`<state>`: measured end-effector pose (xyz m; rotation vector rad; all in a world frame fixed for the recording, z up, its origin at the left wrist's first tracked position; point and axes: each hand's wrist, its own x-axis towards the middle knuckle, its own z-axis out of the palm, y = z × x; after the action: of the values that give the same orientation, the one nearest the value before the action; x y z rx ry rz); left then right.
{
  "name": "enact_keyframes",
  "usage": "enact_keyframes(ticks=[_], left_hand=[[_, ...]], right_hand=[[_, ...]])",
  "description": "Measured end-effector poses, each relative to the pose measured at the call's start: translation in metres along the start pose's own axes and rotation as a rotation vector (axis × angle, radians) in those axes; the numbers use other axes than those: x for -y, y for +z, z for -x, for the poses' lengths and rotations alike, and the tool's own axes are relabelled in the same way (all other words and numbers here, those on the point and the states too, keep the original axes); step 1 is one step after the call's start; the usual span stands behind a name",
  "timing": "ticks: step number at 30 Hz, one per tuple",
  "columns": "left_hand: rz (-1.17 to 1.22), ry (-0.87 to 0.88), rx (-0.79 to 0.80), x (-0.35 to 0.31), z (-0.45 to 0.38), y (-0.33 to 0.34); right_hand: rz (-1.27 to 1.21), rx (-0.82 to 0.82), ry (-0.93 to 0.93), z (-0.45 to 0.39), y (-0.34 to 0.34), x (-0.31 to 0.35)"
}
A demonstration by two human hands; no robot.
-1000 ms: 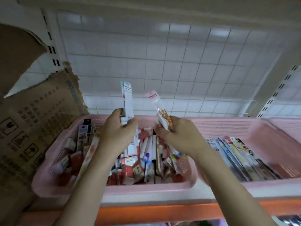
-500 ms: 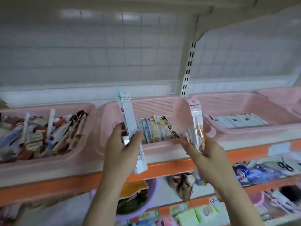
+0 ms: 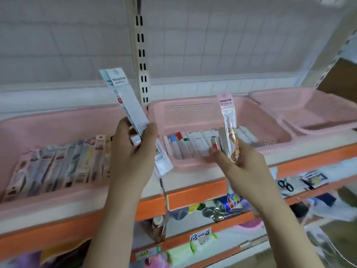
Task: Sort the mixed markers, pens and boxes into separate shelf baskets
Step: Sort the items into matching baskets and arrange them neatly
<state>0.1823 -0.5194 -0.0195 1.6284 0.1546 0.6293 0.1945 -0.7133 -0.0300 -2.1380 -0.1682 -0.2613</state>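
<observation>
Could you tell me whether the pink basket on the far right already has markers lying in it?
No, the far-right basket shows only its bare pink mesh, while the markers lie in the middle basket.

The baskets [image 3: 193,113] were matt pink plastic with perforated walls. The packets [image 3: 127,101] looked like glossy white film, the pouch [image 3: 229,122] clear shiny plastic. The upright [image 3: 142,55] was cream-painted metal, slotted.
</observation>
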Motion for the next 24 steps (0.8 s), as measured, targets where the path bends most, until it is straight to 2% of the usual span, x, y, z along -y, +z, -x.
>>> enact_keyframes(ticks=[4, 7, 13, 19, 24], left_hand=[[-0.015, -0.021, 0.029, -0.007, -0.006, 0.063], [-0.164, 0.033, 0.069, -0.010, -0.004, 0.094], [-0.253, 0.005, -0.003, -0.015, -0.021, 0.146], [-0.289, -0.027, -0.138, -0.019, -0.020, 0.236], [-0.307, -0.019, -0.131, -0.032, -0.011, 0.327]], right_hand=[[0.000, 0.000, -0.005, -0.027, -0.044, -0.029], [0.034, -0.004, 0.005, -0.044, -0.077, -0.052], [0.081, -0.032, -0.043, -0.104, -0.137, -0.097], [0.098, 0.106, -0.121, -0.171, -0.193, -0.148], [0.108, 0.181, -0.200, -0.218, -0.243, -0.186]])
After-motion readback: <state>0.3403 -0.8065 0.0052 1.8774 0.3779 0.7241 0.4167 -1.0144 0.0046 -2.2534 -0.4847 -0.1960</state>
